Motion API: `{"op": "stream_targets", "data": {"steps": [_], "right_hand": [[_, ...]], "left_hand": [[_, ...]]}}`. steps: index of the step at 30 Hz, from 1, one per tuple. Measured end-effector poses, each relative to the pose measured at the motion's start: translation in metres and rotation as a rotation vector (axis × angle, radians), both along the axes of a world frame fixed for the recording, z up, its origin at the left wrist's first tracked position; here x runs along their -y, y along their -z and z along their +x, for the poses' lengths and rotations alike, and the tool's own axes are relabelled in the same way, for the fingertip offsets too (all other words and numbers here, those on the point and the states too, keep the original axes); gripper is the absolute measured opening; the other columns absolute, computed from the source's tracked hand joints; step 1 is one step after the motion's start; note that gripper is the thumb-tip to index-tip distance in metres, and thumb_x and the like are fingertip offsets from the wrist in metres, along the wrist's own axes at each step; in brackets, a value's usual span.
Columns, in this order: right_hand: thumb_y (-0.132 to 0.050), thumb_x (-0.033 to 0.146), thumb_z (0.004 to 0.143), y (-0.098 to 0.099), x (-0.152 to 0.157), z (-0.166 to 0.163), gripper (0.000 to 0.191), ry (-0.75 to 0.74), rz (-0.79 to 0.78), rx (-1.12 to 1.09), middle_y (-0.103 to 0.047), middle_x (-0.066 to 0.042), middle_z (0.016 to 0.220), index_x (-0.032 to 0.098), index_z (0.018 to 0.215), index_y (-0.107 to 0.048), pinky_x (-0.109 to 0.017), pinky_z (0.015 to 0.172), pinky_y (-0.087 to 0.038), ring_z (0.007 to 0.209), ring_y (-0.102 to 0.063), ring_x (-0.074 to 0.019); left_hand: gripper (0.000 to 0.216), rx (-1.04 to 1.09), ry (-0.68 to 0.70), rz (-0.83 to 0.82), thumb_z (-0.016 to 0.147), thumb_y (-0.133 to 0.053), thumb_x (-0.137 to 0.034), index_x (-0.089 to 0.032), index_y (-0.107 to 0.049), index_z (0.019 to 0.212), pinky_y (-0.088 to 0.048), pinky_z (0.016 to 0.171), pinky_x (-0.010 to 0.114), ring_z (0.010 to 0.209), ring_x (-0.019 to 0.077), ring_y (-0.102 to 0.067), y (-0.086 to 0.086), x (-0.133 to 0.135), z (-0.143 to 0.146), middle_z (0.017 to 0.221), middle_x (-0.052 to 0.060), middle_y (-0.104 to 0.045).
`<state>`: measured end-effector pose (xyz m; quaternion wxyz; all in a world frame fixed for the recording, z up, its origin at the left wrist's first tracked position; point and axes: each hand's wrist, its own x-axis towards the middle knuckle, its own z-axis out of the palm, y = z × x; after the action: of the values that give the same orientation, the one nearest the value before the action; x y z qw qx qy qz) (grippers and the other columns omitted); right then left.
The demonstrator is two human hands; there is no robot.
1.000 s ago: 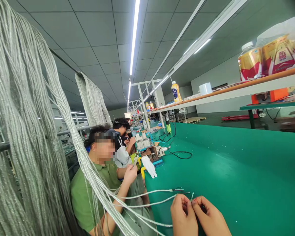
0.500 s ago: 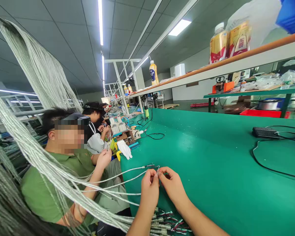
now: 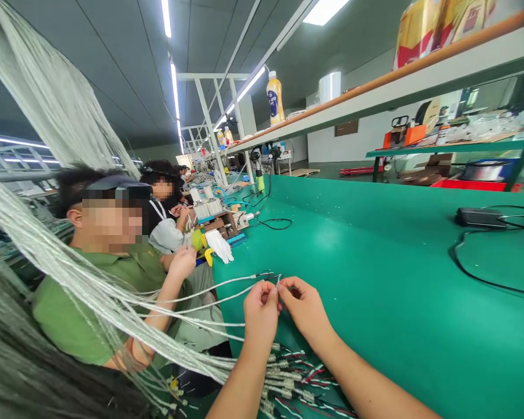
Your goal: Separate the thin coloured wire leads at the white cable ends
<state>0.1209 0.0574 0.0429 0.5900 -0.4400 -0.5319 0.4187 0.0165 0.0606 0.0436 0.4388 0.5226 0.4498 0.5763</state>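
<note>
2 hands meeting at the near edge of the green bench (image 3: 397, 279): left hand (image 3: 261, 309) and right hand (image 3: 304, 307) both pinched on the tip of 1 silver braided cable (image 3: 227, 283), raised off the surface for a close look. More cables (image 3: 48, 256) draped from overhead at left, ends (image 3: 288, 381) fanned along the near edge. Co-worker's hand (image 3: 182, 262) just beyond.
</note>
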Motion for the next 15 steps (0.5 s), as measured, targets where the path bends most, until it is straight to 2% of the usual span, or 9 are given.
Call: {"op": "stream_targets", "data": {"steps": [4, 8, 15], "right_hand": [[-0.058, 0.051, 0.079, 0.009, -0.001, 0.004, 0.033, 0.007, -0.012, 0.083, -0.063, -0.001, 0.066, 0.019, 0.080, -0.062, -0.030, 0.062, -0.044, 0.063, -0.056, -0.0177], [-0.055, 0.057, 0.079, 0.020, -0.010, 0.008, 0.036, -0.025, -0.013, 0.136, -0.065, -0.003, 0.071, 0.022, 0.080, -0.061, -0.030, 0.062, -0.046, 0.066, -0.058, -0.0195], [-0.051, 0.053, 0.084, 0.020, -0.008, 0.006, 0.032, -0.014, 0.083, 0.250, -0.065, -0.004, 0.069, 0.024, 0.073, -0.058, -0.031, 0.061, -0.048, 0.066, -0.060, -0.0215]], "left_hand": [[0.019, 0.008, -0.045, -0.006, 0.076, -0.059, -0.035, -0.016, -0.056, 0.073, -0.038, 0.046, 0.022, 0.048, 0.0103, -0.049, 0.005, 0.002, 0.004, 0.057, -0.002, -0.053], [0.016, 0.037, -0.120, -0.020, 0.075, -0.061, -0.031, -0.017, -0.054, 0.073, -0.038, 0.045, 0.022, 0.049, 0.0102, -0.049, 0.012, -0.004, 0.006, 0.059, -0.001, -0.052], [0.013, 0.021, -0.151, -0.034, 0.074, -0.063, -0.028, -0.017, -0.056, 0.071, -0.038, 0.047, 0.022, 0.051, 0.0111, -0.051, 0.010, 0.001, 0.006, 0.056, -0.001, -0.052]]}}
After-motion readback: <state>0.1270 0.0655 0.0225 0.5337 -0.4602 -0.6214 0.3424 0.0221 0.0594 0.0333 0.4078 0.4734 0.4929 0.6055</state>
